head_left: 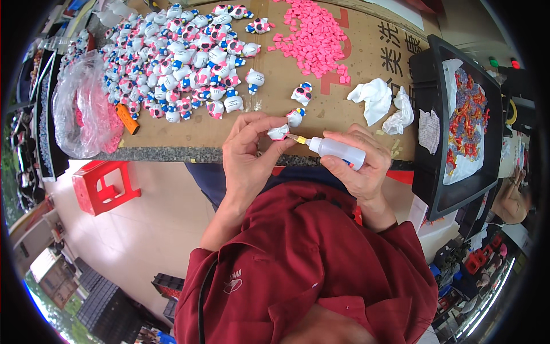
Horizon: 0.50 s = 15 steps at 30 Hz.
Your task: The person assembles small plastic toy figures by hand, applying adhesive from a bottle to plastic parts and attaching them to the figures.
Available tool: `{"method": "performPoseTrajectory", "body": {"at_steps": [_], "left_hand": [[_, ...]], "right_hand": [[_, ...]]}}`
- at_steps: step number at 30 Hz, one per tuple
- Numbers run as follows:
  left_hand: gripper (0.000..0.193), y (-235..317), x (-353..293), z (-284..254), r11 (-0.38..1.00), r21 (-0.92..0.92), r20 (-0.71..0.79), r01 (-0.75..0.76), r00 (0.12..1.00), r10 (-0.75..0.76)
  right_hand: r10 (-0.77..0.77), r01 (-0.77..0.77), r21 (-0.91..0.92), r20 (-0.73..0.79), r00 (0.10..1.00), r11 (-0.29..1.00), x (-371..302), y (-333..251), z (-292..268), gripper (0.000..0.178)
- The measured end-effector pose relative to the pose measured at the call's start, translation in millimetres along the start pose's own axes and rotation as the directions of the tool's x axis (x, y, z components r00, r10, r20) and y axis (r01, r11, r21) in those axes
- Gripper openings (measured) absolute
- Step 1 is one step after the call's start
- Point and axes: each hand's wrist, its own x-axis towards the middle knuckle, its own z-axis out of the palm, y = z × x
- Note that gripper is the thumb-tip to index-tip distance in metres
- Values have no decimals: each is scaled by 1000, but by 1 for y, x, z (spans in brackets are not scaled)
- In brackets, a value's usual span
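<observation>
My left hand (245,159) pinches a small white figurine part (278,133) with a pink edge between thumb and fingertips, just above the table's front edge. In my right hand (365,163) is a white squeeze bottle (338,152), tilted so that its yellow needle tip points left at the part. The tip is at or very near the part; I cannot tell whether they touch. Directly behind the part is a small white and blue figurine (295,117). Another figurine (302,94), with pink and blue on it, lies a little farther back.
Many cat figurines (189,66) are heaped at the back left, beside a clear plastic bag (83,109) and an orange block-shaped thing (127,118). Small pink pieces (312,37) spread across the cardboard (260,57). Crumpled tissues (371,100) lie right, near a black crate (427,94). A red stool (103,186) stands left.
</observation>
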Motion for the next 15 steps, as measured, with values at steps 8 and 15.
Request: {"method": "performPoseTrajectory", "body": {"at_steps": [8,15], "left_hand": [[36,-4,0,-2,999,43,30,4,1000,-5],[34,-6,1,-2,998,45,10,-33,999,32]], "right_hand": [[11,-11,24,-4,1000,1000,-1,0,1,36],[62,-61,15,-42,997,998,-2,2,0,35]]}}
